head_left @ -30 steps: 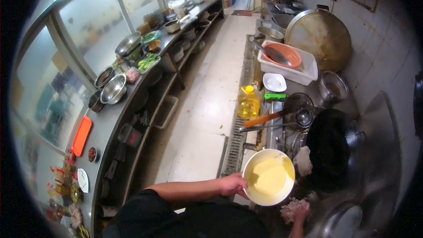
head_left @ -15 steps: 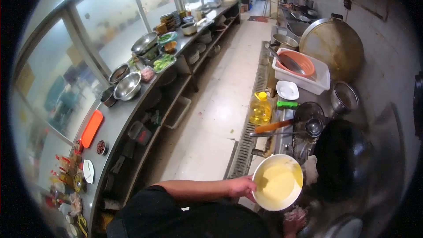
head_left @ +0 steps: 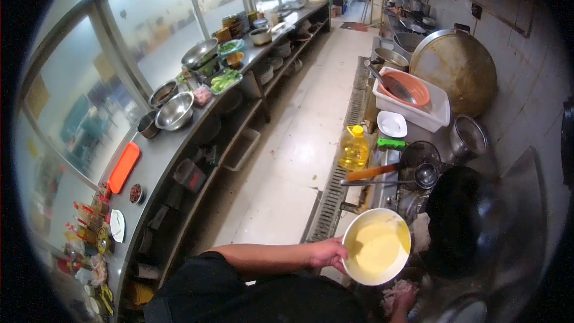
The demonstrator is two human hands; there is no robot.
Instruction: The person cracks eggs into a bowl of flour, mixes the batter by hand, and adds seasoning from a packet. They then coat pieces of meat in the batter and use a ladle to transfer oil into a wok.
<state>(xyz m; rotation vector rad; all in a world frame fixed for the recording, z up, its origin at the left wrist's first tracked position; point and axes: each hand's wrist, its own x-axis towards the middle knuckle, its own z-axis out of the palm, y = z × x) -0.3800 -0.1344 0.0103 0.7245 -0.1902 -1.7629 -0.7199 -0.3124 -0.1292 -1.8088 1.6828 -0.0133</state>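
My left hand [head_left: 328, 254] grips the rim of a white bowl [head_left: 390, 219], thumb near its edge. Inside the bowl is a smooth pale yellow liquid [head_left: 375, 248] like batter or beaten egg. Low at the right, my right hand [head_left: 406, 300] is closed at a crumpled pinkish-white thing [head_left: 391, 294] that looks like a cloth; its fingers are partly hidden. A large black wok [head_left: 459, 221] stands right of the bowl, with another whitish cloth [head_left: 421, 231] at its left edge. Beyond the bowl lie a ladle [head_left: 426, 175] and a wire strainer [head_left: 418, 154] with a wooden handle.
An oil jug [head_left: 354, 148] stands by the floor drain grate [head_left: 329, 209]. Farther off are a white dish [head_left: 391, 124], an orange basin [head_left: 412, 78] in a white tub [head_left: 441, 110] and a big round lid [head_left: 457, 72]. The left counter holds steel bowls [head_left: 174, 112] and an orange tray [head_left: 124, 167].
My right hand has shifted slightly right and up, showing more of itself beside the crumpled thing. My left hand and the bowl stay nearly still. The view has tilted slightly.
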